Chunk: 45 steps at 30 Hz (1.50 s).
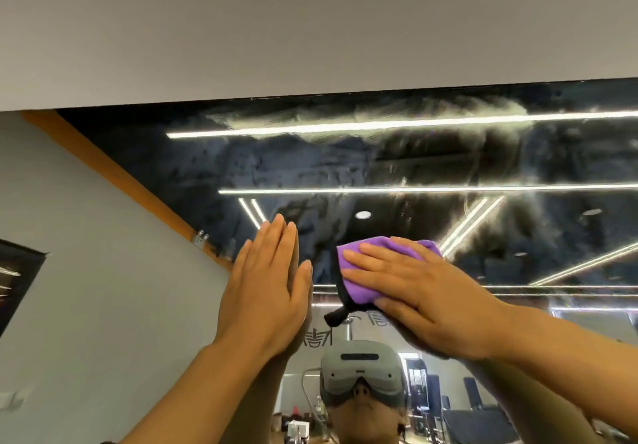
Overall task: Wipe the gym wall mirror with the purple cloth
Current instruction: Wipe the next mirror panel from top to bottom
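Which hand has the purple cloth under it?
The right hand. It presses the purple cloth flat on the mirror. The left hand rests bare on the glass, with no cloth.

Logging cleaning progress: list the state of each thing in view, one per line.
mirror: smeared, with hazy streaks along its upper part.
purple cloth: folded, pressed flat against the glass.
right hand: open, fingers straight, pressing the cloth.
left hand: open, fingers together, flat on the glass beside the cloth.
ceiling lights: lit, seen reflected.
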Each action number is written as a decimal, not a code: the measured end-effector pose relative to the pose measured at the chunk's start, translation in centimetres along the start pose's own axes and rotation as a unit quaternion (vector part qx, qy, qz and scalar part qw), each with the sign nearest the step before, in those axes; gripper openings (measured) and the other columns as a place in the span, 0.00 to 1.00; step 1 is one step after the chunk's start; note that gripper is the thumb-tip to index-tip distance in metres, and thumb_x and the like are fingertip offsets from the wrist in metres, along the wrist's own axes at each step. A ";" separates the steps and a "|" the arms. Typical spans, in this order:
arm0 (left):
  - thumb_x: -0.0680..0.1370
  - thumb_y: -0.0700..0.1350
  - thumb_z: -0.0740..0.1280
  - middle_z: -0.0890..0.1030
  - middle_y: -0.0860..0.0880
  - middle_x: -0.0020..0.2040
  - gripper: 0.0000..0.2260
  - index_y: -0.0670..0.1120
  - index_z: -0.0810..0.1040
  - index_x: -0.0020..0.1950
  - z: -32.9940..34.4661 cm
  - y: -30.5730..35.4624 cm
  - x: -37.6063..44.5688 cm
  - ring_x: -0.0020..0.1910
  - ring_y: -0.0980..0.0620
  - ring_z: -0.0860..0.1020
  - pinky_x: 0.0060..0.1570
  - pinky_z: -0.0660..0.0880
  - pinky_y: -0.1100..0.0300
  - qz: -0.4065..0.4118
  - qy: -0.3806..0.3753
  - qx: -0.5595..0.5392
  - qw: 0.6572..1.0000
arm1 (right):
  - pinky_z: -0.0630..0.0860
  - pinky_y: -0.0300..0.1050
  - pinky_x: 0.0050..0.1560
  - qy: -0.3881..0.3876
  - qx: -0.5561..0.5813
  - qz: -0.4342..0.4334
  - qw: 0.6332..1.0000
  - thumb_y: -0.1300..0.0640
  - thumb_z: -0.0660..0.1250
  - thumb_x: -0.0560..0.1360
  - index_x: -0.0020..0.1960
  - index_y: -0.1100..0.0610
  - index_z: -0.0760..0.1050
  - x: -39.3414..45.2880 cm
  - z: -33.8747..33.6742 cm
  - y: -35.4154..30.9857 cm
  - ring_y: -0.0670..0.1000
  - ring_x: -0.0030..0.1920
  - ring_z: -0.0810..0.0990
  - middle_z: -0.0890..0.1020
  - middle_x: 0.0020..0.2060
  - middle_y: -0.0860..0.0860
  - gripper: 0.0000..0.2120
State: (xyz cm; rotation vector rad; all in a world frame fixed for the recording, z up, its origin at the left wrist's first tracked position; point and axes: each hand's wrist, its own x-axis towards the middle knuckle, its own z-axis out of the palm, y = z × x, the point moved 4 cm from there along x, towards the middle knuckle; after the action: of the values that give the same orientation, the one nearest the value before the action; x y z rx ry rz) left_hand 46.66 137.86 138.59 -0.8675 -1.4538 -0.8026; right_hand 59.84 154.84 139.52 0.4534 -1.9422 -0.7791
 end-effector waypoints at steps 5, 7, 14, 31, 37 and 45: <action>0.77 0.64 0.43 0.39 0.66 0.74 0.28 0.61 0.41 0.75 -0.3 -0.8 -0.8 0.70 0.70 0.33 0.66 0.31 0.71 0.003 0.005 -0.006 1.000 | 0.49 0.49 0.79 -0.008 -0.036 0.011 0.999 0.43 0.49 0.83 0.79 0.45 0.60 2.0 -1.9 3.1 0.40 0.79 0.54 0.60 0.79 0.41 0.25; 0.76 0.67 0.40 0.39 0.67 0.74 0.28 0.62 0.41 0.75 -0.2 -1.1 -0.7 0.68 0.74 0.31 0.66 0.31 0.71 0.006 0.006 -0.002 1.000 | 0.54 0.52 0.79 0.047 -0.044 0.094 0.994 0.41 0.49 0.81 0.78 0.47 0.63 3.6 -4.0 7.3 0.43 0.78 0.58 0.63 0.78 0.43 0.28; 0.71 0.68 0.34 0.35 0.67 0.73 0.30 0.64 0.36 0.73 0.0 -1.4 -0.6 0.66 0.75 0.27 0.65 0.28 0.72 0.006 -0.004 -0.005 1.000 | 0.48 0.57 0.78 0.149 -0.088 0.399 0.900 0.45 0.51 0.83 0.80 0.56 0.57 5.2 -9.3 18.5 0.55 0.79 0.57 0.60 0.79 0.53 0.29; 0.76 0.65 0.42 0.40 0.66 0.75 0.28 0.61 0.42 0.75 0.1 -1.4 -0.9 0.67 0.77 0.30 0.66 0.30 0.73 0.010 0.006 -0.028 1.000 | 0.41 0.46 0.79 -0.040 -0.048 -0.034 0.997 0.44 0.50 0.83 0.80 0.46 0.56 6.4 -1.0 1.8 0.40 0.79 0.48 0.57 0.79 0.41 0.26; 0.74 0.68 0.41 0.38 0.69 0.72 0.28 0.63 0.42 0.74 -0.2 -1.8 -1.1 0.66 0.77 0.30 0.65 0.33 0.73 0.010 0.000 -0.032 0.999 | 0.54 0.58 0.78 0.123 -0.074 0.341 0.929 0.42 0.49 0.80 0.78 0.52 0.62 7.5 -8.1 15.7 0.56 0.77 0.62 0.64 0.78 0.52 0.29; 0.76 0.67 0.43 0.35 0.67 0.75 0.32 0.60 0.38 0.77 -0.1 -2.3 -1.8 0.71 0.71 0.31 0.66 0.32 0.71 -0.033 0.028 -0.053 0.998 | 0.38 0.52 0.79 0.095 -0.091 0.357 0.925 0.46 0.48 0.85 0.83 0.53 0.47 11.8 -5.3 10.6 0.49 0.81 0.44 0.47 0.82 0.50 0.29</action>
State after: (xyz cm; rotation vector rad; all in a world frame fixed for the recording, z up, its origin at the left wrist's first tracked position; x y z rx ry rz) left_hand 44.68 136.57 136.80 -0.8723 -1.4078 -0.9532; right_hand 59.06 153.69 156.19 -0.2856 -1.6538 -0.4063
